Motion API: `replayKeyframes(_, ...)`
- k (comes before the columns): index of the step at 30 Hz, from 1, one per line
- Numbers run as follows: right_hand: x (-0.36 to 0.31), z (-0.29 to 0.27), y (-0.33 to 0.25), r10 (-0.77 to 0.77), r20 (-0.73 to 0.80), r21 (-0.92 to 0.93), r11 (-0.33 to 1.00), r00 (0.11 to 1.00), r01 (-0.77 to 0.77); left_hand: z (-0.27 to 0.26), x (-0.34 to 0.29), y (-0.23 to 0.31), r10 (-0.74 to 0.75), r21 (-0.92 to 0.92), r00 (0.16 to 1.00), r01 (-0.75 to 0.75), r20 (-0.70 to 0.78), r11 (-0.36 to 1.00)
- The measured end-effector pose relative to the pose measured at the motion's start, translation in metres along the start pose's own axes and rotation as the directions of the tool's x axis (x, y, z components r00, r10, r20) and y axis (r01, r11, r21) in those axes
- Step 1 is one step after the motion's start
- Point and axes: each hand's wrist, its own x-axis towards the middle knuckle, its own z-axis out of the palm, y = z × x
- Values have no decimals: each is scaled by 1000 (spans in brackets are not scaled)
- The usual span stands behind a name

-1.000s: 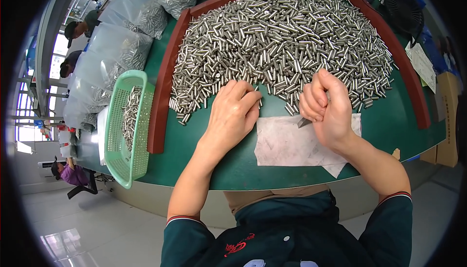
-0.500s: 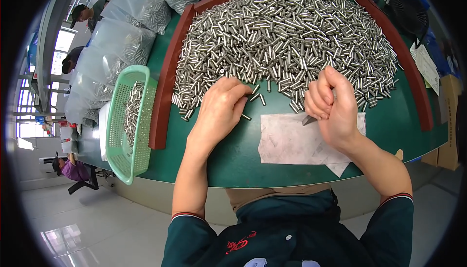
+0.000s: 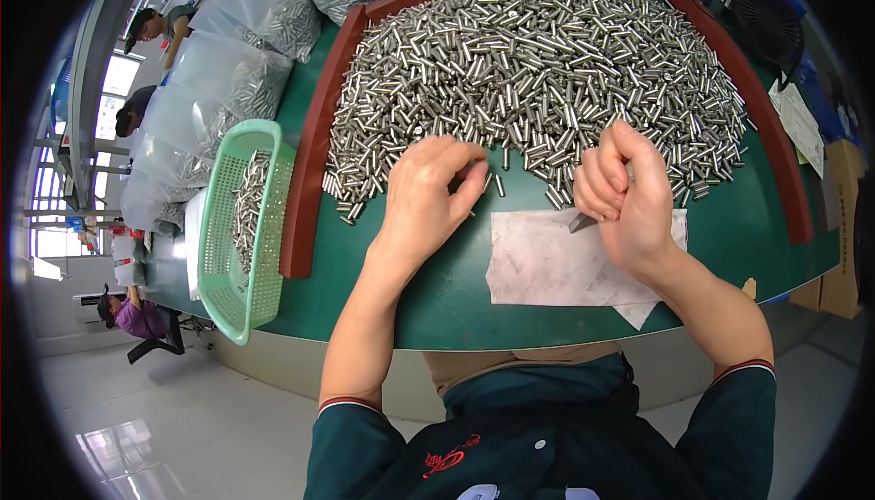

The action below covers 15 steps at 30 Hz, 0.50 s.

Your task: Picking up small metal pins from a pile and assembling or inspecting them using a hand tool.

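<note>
A large heap of short silvery metal pins [image 3: 538, 53] covers the far part of the green table [image 3: 437, 309]. At the heap's near edge my left hand [image 3: 424, 195] is curled, thumb and forefinger bent toward each other; whatever lies between the tips is hidden. Just right of those fingers is a loose pin [image 3: 499, 185] on the table. My right hand [image 3: 629, 199] is closed in a fist above a smudged white paper sheet [image 3: 547, 268]. A flat grey pointed piece [image 3: 581, 222] sticks out below its fingers; the rest is covered by the hand.
Dark red wooden rails [image 3: 310, 172] border the heap. Left of them stands a green plastic basket [image 3: 264, 290] holding pins. Clear bags of pins [image 3: 292, 26] line the far left. A black fan [image 3: 766, 21] is at the back right, and co-workers [image 3: 137, 313] are at the left.
My left hand has shifted slightly right and away from me, and its fingers now cover where a loose pin lay. My right hand has barely moved.
</note>
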Motion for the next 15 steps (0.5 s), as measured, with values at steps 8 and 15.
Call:
replayKeyframes(8, -1, 1, 0, 10, 6, 18, 1000, 1000, -11, 31, 11, 3, 56, 52, 988, -48, -143, 997)
replayKeyframes(15, -1, -2, 1, -2, 10, 21, 1000, 1000, 2, 29, 8, 6, -18, 75, 998, 23, -58, 997)
